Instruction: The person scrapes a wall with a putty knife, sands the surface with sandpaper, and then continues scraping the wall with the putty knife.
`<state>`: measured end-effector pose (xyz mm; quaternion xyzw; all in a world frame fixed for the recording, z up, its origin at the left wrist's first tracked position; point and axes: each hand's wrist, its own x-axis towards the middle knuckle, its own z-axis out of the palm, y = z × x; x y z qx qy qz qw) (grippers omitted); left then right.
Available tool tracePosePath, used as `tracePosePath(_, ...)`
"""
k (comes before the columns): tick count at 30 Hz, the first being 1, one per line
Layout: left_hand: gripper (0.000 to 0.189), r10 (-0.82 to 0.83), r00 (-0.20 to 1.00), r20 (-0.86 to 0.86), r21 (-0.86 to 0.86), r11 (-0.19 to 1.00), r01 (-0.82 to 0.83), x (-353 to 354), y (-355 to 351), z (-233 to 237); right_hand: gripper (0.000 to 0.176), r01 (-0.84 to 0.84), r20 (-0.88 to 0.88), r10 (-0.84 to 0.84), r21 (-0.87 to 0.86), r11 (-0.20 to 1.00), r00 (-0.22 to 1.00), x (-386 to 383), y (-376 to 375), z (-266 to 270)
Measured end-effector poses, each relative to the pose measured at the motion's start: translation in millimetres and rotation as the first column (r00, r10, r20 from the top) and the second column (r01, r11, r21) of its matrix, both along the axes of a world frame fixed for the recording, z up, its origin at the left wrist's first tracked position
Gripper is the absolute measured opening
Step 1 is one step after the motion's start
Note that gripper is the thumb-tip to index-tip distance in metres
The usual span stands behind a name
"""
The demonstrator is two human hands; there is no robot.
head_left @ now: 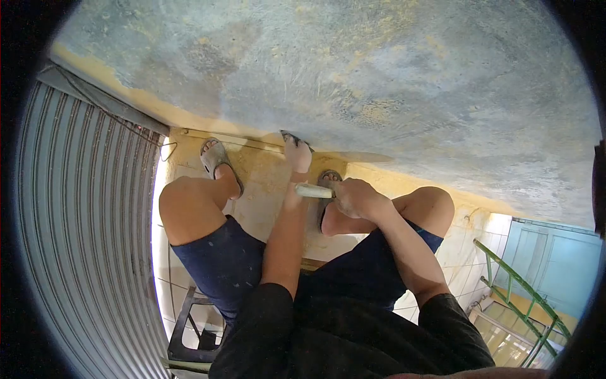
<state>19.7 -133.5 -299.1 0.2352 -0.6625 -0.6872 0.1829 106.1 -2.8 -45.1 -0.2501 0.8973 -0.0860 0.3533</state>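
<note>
My left hand (298,156) reaches down to the foot of the wall, its fingers closed on a dark, flat scraper blade (289,134) that is smeared with pale filler. The blade is at the wall's lower edge; whether it touches is hard to tell. Nearer to me, my right hand (358,197) is wrapped round a tool, with a pale, rounded handle-like piece (314,191) sticking out to the left over my left forearm. The rest of that tool is hidden by my fingers. In front stands the wall (379,82), patchy grey, blue and yellow.
A grey corrugated shutter (88,202) rises on the left. A dark stool-like frame (189,331) stands behind my leg. On the right are a green metal frame (517,284) and a light-blue door (549,252). My sandalled feet rest on the stained tile floor (259,177).
</note>
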Motion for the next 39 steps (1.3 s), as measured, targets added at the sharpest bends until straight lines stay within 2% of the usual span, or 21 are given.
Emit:
tracePosePath(3, 0.022, 0.136, 0.990, -0.038, -0.176, 0.974, -0.141, 0.3, -1.9, -0.8, 0.027, -0.049, 0.010, 0.049, 0.023, 0.999, 0.999, -1.7, -1.9, -0.1)
tracePosePath(5, 0.023, -0.068, 0.947, 0.313, 0.194, 0.981, 0.006, -7.2, -32.3, -1.9, 0.026, -0.041, 0.043, 0.039, 0.034, 0.999, 0.998, 0.0, -3.3, -0.8)
tracePosePath(6, 0.023, -0.067, 0.950, 0.306, 0.194, 0.981, 0.007, -8.7, -32.2, 4.6, 0.025, -0.032, 0.063, 0.029, 0.042, 0.999, 0.998, -3.0, -3.5, 0.3)
tracePosePath(9, 0.022, -0.007, 0.967, 0.256, 0.045, 0.999, -0.004, -0.3, -25.2, 18.3, 0.023, -0.012, 0.022, 0.012, 0.006, 1.000, 1.000, -1.8, 1.4, -6.4)
tracePosePath(10, 0.021, 0.108, 0.993, 0.050, -0.016, 0.994, -0.108, -2.2, -9.6, 0.0, 0.023, -0.006, 0.022, 0.006, 0.006, 1.000, 1.000, -1.9, 1.4, -5.3)
tracePosePath(11, 0.021, 0.104, 0.993, 0.047, -0.017, 0.994, -0.103, -4.1, -8.8, -19.9, 0.023, -0.031, 0.022, 0.031, 0.012, 0.999, 0.999, -3.4, 0.6, -3.6)
tracePosePath(14, 0.018, -0.036, 0.976, 0.214, -0.207, 0.975, 0.081, 7.7, -15.3, 15.8, 0.023, -0.022, 0.043, 0.020, 0.041, 0.999, 0.999, -7.6, -5.8, 3.2)
tracePosePath(19, 0.025, -0.036, 0.996, 0.085, 0.462, 0.887, -0.007, -8.4, -53.2, 3.9, 0.022, -0.016, 0.053, 0.015, 0.010, 1.000, 0.998, -1.5, -3.2, 2.2)
tracePosePath(21, 0.022, -0.046, 0.993, 0.113, 0.362, 0.932, 0.001, -2.0, -21.1, -7.6, 0.023, -0.051, 0.069, 0.049, 0.023, 0.998, 0.996, -2.9, -3.5, 4.2)
tracePosePath(22, 0.018, -0.058, 0.996, 0.070, 0.027, 0.998, 0.056, 1.2, -4.1, -41.8, 0.023, -0.048, 0.070, 0.046, 0.024, 0.999, 0.996, -3.8, -4.4, 4.7)
tracePosePath(23, 0.014, -0.081, 0.996, 0.035, -0.313, 0.946, 0.088, 6.0, 5.6, -59.9, 0.023, -0.057, 0.056, 0.056, 0.025, 0.998, 0.997, -3.6, -6.3, 5.1)
tracePosePath(24, 0.017, -0.052, 0.998, 0.020, -0.407, 0.912, 0.055, 7.6, 5.8, -46.5, 0.023, -0.068, 0.041, 0.066, 0.028, 0.997, 0.997, -4.0, -7.8, 5.8)
tracePosePath(25, 0.017, -0.047, 0.999, 0.024, -0.402, 0.914, 0.053, 5.1, 1.5, -34.5, 0.023, -0.072, 0.045, 0.071, 0.033, 0.997, 0.996, -5.0, -9.7, 7.3)
tracePosePath(27, 0.018, -0.079, 0.950, 0.301, -0.281, 0.945, 0.168, -3.6, -12.3, -23.1, 0.023, -0.085, 0.064, 0.083, 0.025, 0.996, 0.994, -3.9, -15.1, 9.9)
tracePosePath(28, 0.018, -0.078, 0.951, 0.299, -0.280, 0.945, 0.166, -9.0, -24.3, -47.1, 0.023, -0.086, 0.062, 0.084, 0.027, 0.996, 0.995, -1.5, -15.0, 6.1)
tracePosePath(29, 0.018, -0.174, 0.964, 0.201, 0.135, 0.980, 0.149, -15.0, -40.0, -88.0, 0.023, -0.090, 0.056, 0.089, 0.016, 0.996, 0.994, 0.6, -13.7, -0.8)
tracePosePath(30, 0.019, -0.223, 0.972, 0.070, 0.527, 0.836, 0.154, -18.9, -47.3, -89.3, 0.023, -0.094, 0.050, 0.094, 0.005, 0.996, 0.994, -0.1, -13.6, -1.5)
tracePosePath(31, 0.019, -0.223, 0.972, 0.070, 0.528, 0.835, 0.154, -18.0, -39.2, -91.5, 0.023, -0.094, 0.050, 0.094, 0.006, 0.996, 0.994, -0.8, -11.4, -1.5)
tracePosePath(33, 0.018, -0.123, 0.988, 0.094, 0.145, 0.983, 0.109, -7.5, -7.7, -83.7, 0.023, -0.074, 0.076, 0.072, 0.021, 0.997, 0.995, -0.2, -9.4, -0.9)
tracePosePath(36, 0.016, -0.209, 0.967, 0.143, -0.044, 0.975, 0.218, 17.8, 40.9, -46.7, 0.023, -0.066, 0.053, 0.064, 0.033, 0.997, 0.997, -1.7, -11.9, 5.6)
tracePosePath(39, 0.018, -0.431, 0.841, 0.326, 0.151, 0.902, 0.404, 7.5, 11.9, -40.3, 0.023, -0.059, 0.084, 0.055, 0.036, 0.998, 0.995, -2.1, -12.3, -0.6)
